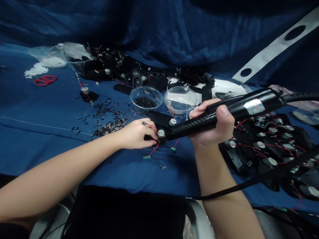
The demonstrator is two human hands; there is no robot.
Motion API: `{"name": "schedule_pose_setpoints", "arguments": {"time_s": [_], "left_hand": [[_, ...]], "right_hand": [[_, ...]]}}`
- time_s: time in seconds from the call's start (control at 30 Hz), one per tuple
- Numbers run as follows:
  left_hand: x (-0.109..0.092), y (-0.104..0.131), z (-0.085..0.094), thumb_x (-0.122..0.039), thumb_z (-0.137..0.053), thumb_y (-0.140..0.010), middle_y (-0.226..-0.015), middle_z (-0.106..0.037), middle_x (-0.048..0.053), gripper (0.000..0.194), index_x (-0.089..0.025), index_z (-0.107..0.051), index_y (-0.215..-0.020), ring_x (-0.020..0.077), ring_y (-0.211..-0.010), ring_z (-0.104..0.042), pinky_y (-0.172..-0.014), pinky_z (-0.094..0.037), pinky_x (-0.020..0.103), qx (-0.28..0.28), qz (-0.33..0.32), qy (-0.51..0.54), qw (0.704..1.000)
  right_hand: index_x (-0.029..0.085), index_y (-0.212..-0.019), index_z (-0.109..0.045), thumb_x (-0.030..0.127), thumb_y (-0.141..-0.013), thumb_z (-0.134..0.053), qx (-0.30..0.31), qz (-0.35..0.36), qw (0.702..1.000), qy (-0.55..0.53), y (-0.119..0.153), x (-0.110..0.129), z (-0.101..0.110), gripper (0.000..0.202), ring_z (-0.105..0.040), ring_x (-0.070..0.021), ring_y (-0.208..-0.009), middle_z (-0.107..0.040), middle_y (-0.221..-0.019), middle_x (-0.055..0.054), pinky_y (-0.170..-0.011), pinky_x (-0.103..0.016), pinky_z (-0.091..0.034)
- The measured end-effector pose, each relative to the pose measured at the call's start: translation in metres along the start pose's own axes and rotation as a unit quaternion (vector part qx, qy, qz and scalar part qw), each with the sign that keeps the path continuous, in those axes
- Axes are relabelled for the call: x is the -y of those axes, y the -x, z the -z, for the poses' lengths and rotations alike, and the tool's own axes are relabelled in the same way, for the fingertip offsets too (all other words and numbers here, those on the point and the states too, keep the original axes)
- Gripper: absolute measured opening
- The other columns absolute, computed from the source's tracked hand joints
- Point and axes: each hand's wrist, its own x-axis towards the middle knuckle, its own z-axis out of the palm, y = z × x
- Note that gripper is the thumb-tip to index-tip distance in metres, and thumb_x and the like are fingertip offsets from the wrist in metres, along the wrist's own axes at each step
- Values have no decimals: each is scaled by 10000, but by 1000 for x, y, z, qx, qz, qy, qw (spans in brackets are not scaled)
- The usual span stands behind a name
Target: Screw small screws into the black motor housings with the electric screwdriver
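Note:
In my right hand lies a black electric screwdriver, its cable running off to the right. The tool's tip end meets a small black part with a white motor, wired in red to a green circuit board. My left hand pinches that motor part from the left, with a ring on one finger. Right behind it rests a black housing with another white motor. The screwdriver's bit is hidden.
Small black screws lie scattered beyond my left forearm. Two clear bowls stand behind the hands, one with dark screws. Red-handled scissors lie far left. Wired motor assemblies crowd the right; black parts pile at the back.

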Motion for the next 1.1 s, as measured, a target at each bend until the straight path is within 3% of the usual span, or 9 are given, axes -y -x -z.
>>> {"name": "schedule_pose_setpoints", "arguments": {"time_s": [0.9,1.0,1.1], "left_hand": [[-2,0,-1,-211,-763,-894,-971,-782,48,64,-210,-824,-877,179,-897,-731,-870,-598,316,4,30,7,999],[-3,0,-2,-187,-758,-899,-932,-789,44,78,-199,-831,-877,168,-861,-737,-831,-597,290,5,28,19,999],[-5,-1,-2,-154,-748,-899,-875,-793,36,102,-189,-829,-847,162,-828,-734,-796,-587,270,0,28,23,999]], "right_hand": [[255,-743,-761,548,-796,-747,65,45,996,49,10,6,-3,299,-593,-162,-556,-633,-651,-13,-509,-337,-447],[256,-786,-764,567,-784,-752,111,36,992,48,9,9,-6,311,-603,-181,-604,-641,-655,-17,-563,-358,-473],[264,-882,-748,476,-758,-808,185,-32,982,-27,6,12,-14,253,-646,-187,-649,-634,-640,15,-633,-360,-524]]}}
